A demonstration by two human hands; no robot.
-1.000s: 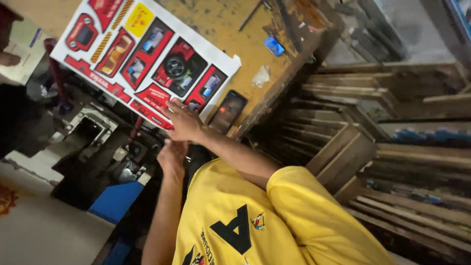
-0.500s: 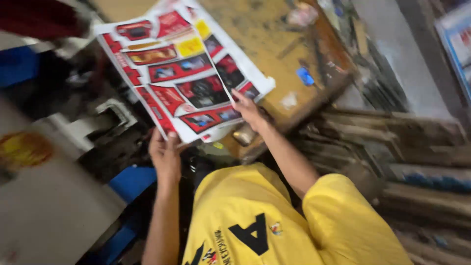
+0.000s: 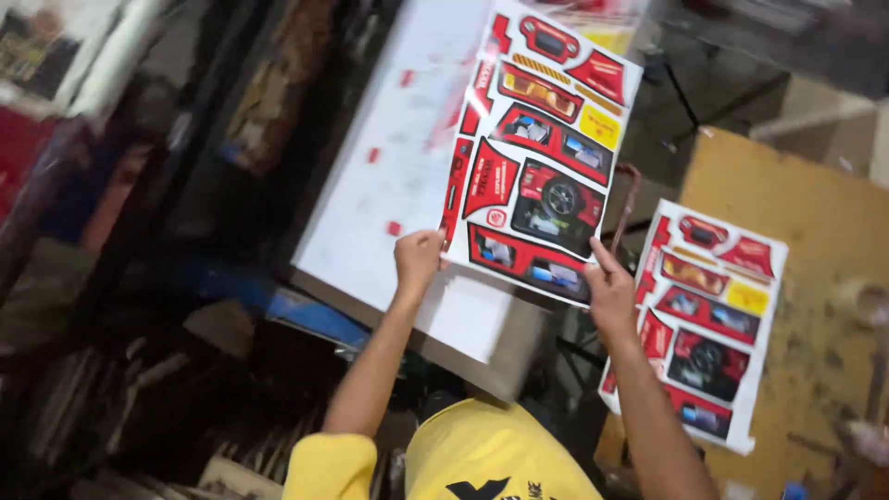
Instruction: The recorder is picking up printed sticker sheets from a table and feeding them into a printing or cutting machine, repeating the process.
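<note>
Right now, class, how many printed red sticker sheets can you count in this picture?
2. One sheet is held up by the left hand and right hand. The other sheet lies on the brown board, right. More may be hidden.

I'm in a cluttered print workshop: printed sticker sheets on a worn plywood bench, a white worktable alongside

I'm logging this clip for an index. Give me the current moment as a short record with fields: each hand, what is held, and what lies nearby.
left hand: grips the held sheet's lower left edge
right hand: grips its lower right corner
held sheet: red printed sticker sheet, lifted above the white board
white board: flat, with small red scraps on it
second sticker sheet: same print, lying on the brown table
brown table: to the right
</note>
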